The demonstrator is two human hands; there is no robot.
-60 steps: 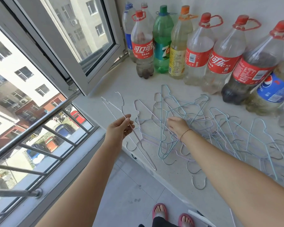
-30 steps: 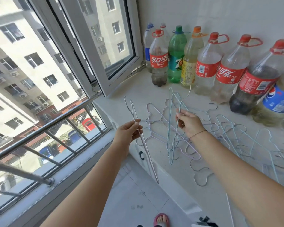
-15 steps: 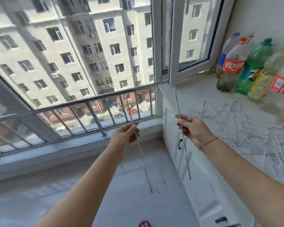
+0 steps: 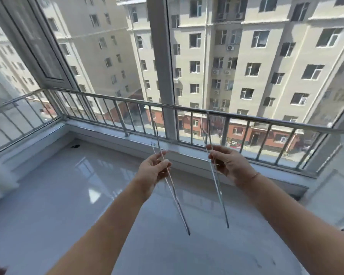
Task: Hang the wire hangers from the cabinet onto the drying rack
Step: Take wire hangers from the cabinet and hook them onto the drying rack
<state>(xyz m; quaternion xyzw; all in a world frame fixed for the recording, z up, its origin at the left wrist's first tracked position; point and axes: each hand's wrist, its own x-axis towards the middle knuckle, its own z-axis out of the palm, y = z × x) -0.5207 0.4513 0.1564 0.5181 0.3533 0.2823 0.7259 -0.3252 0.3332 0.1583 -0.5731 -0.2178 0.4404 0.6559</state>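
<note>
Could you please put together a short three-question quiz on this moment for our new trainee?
1. True or false: the left hand holds a hanger.
2. What does the right hand hold: A a bottle, B a hanger, C nothing?
3. What runs across the view behind both hands?

Key: 1 true. 2 B. 3 The railing.

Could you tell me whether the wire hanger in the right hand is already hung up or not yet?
Not hung. The right hand holds the wire hanger edge-on above the floor; no drying rack is visible.
</note>
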